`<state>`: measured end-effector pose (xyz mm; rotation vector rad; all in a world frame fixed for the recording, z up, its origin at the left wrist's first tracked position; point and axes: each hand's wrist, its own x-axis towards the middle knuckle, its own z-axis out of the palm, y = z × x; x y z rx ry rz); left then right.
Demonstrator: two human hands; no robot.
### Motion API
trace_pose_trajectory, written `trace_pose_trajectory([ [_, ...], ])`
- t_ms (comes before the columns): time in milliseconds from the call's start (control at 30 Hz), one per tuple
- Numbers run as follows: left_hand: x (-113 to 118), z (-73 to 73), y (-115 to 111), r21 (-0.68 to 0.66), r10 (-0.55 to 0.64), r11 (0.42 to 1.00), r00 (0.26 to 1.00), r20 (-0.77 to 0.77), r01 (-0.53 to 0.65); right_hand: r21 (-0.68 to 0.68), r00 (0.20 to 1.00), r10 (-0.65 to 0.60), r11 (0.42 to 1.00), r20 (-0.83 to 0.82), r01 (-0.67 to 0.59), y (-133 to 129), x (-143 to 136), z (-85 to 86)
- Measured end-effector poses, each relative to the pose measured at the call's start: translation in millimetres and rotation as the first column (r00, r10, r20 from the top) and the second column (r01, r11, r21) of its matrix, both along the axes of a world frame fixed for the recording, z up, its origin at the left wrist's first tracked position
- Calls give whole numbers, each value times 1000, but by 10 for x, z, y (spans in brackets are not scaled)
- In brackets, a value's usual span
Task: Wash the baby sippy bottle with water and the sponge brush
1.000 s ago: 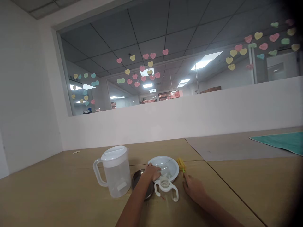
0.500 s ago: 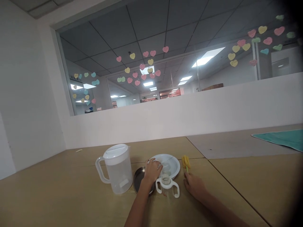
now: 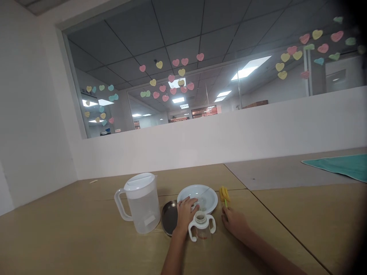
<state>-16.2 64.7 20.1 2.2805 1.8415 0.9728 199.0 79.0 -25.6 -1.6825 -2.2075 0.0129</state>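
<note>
A small clear bottle with a white two-handled ring (image 3: 201, 226) stands open-topped on the table. My left hand (image 3: 185, 214) is just left of it, fingers apart, over the near left edge of a white plate (image 3: 212, 198). A clear object (image 3: 203, 202) lies on that plate. Under and left of my left wrist sits a dark round metal dish (image 3: 169, 218). On the right, my right hand (image 3: 234, 222) pinches the green handle of a yellow sponge brush (image 3: 224, 193), whose head points away from me.
A translucent lidded pitcher (image 3: 145, 210) stands left of the dish, its handle to the left. A teal cloth (image 3: 341, 166) lies at the far right. Behind the table (image 3: 71, 236) rises a white wall with a window.
My left hand has shifted slightly right and nearer, toward the bottle, with its fingers more spread. The bottle's handles have turned a little. My right hand still holds the brush.
</note>
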Motion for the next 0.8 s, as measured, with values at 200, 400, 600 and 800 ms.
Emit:
trace_pose_trajectory([
  [200, 33, 124, -41, -75, 12, 997, 994, -110, -21, 14, 1000, 6, 1000, -10, -6, 10, 4, -17],
  [400, 39, 86, -69, -20, 23, 999, 991, -133, -26, 26, 1000, 0, 1000, -16, 1, 10, 4, -22],
  [600, 7, 17, -71, 94, -20, 996, 996, 89, 12, -9, 1000, 1, 1000, -20, -2, 7, 31, 9],
  [800, -9, -62, -25, 192, 7, 971, 817, 577, -144, -6, 983, -58, 998, -174, 58, -24, 67, 125],
])
